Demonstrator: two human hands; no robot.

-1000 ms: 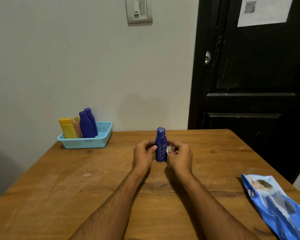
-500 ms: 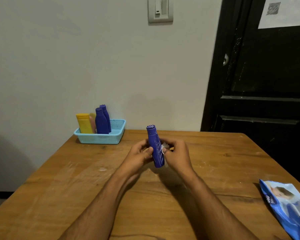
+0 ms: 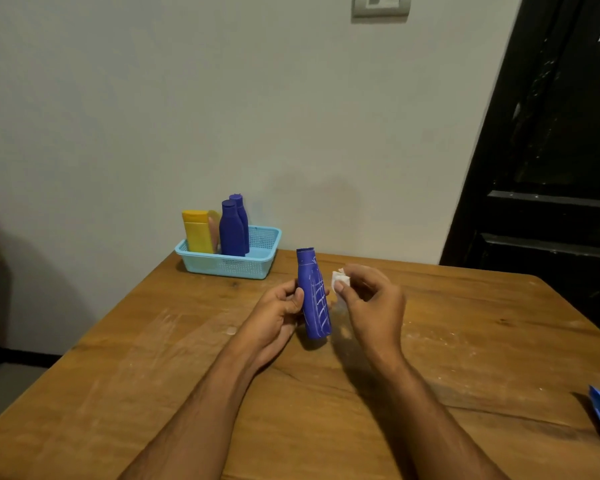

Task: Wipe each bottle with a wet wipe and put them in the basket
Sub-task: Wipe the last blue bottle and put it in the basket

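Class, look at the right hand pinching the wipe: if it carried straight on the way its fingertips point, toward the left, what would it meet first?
Most likely the blue bottle held in the left hand. The right hand holds the wipe just beside the bottle's upper part, with only a small gap between them, though depth is hard to judge from one view.

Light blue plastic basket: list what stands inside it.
Inside the light blue plastic basket stand a yellow bottle and two dark blue bottles. A pinkish item between them is mostly covered.
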